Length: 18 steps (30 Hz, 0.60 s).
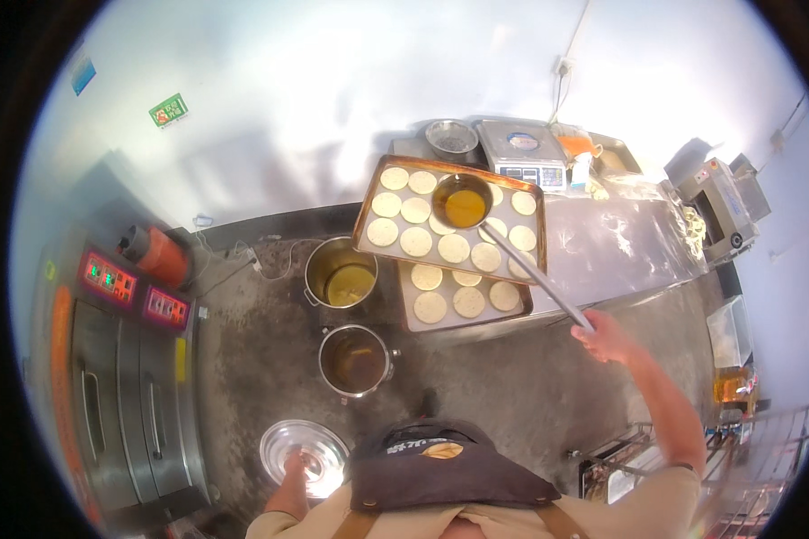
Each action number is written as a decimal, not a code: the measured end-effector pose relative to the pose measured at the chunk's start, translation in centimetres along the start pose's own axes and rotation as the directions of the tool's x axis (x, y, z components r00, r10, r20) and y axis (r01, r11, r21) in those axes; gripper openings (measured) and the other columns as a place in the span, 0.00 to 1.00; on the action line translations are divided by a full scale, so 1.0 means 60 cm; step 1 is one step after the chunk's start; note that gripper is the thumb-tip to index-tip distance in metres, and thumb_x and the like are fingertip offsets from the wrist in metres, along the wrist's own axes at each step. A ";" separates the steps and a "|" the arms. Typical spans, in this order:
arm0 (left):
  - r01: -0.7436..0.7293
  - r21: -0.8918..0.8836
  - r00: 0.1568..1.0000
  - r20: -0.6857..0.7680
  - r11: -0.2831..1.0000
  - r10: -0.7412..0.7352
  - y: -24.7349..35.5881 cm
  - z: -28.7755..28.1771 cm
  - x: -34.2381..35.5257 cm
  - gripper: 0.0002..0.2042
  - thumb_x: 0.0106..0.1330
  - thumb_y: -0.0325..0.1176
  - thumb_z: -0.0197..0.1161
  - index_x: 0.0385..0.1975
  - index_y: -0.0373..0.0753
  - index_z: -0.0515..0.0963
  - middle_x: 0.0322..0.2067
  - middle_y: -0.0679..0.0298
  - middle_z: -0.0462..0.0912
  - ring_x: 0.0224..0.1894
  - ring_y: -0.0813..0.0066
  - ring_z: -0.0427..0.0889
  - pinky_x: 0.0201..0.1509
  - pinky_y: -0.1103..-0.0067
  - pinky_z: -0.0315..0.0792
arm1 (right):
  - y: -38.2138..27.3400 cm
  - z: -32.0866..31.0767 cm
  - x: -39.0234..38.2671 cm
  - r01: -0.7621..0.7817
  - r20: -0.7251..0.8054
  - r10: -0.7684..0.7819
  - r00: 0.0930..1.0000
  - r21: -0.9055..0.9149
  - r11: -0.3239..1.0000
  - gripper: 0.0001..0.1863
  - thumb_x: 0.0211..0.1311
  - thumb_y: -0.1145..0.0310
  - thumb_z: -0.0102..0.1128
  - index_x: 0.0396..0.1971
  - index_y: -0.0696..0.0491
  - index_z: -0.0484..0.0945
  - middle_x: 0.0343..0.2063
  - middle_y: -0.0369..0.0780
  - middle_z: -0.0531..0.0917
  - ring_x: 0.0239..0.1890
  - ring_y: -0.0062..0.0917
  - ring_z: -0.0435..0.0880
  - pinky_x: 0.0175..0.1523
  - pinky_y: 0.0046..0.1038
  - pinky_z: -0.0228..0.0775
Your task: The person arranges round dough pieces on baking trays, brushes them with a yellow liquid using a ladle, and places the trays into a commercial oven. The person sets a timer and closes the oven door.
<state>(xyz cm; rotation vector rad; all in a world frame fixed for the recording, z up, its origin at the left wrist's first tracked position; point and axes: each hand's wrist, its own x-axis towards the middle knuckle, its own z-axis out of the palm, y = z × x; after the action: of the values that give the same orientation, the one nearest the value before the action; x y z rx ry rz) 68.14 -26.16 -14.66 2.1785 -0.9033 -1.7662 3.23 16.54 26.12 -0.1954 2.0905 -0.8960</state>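
Observation:
My right hand point(607, 337) is closed around the end of a long-handled ladle point(548, 286). The ladle's deep bowl, with yellow liquid in it, is over the upper baking tray point(361, 216). Rows of pale round flat dough pieces point(416, 241) lie on that tray. A lower baking tray point(490, 318) with more rounds sticks out beneath its near edge. Low on the left, my left hand point(295, 465) is at the middle of a shiny round metal lid point(279, 445), apparently gripping it there; the fingers show poorly.
A steel pot with yellow liquid point(313, 274) and another steel pot point(325, 346) stand left of the trays. A scale point(517, 148) and a metal bowl point(451, 136) are at the back of the worktable point(602, 238). Left is an oven point(108, 386); right, a machine point(715, 207) and racks point(782, 458).

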 end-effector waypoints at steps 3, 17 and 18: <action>0.010 0.010 0.999 -0.050 1.000 -0.009 -0.009 0.005 -0.026 0.09 0.70 0.36 0.63 0.40 0.36 0.81 0.28 0.63 0.81 0.26 0.71 0.79 0.28 0.71 0.73 | 0.002 -0.043 0.056 0.048 -0.075 -0.055 0.996 -0.092 0.995 0.15 0.74 0.58 0.66 0.40 0.55 0.74 0.17 0.33 0.70 0.13 0.17 0.67 0.17 0.27 0.57; 0.144 -0.015 0.989 -0.028 0.989 -0.144 -0.078 -0.015 -0.125 0.08 0.73 0.38 0.55 0.33 0.43 0.77 0.25 0.66 0.76 0.23 0.70 0.74 0.28 0.71 0.70 | 0.003 -0.104 0.233 0.061 -0.222 -0.101 0.970 -0.179 0.982 0.19 0.71 0.57 0.68 0.42 0.59 0.77 0.16 0.36 0.71 0.12 0.21 0.68 0.16 0.31 0.59; 0.164 0.000 0.984 -0.067 0.986 -0.163 -0.083 -0.015 -0.131 0.09 0.73 0.38 0.54 0.33 0.43 0.77 0.25 0.66 0.76 0.26 0.71 0.75 0.30 0.71 0.71 | 0.004 -0.103 0.238 0.070 -0.229 -0.112 0.967 -0.183 0.981 0.19 0.71 0.57 0.68 0.42 0.59 0.77 0.16 0.36 0.71 0.11 0.21 0.68 0.16 0.31 0.59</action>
<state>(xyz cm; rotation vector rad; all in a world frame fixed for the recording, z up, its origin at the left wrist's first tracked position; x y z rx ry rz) 69.86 -17.96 -10.54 2.3614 -0.7342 -1.7500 -10.52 13.88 19.33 -0.2902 2.4029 -0.8235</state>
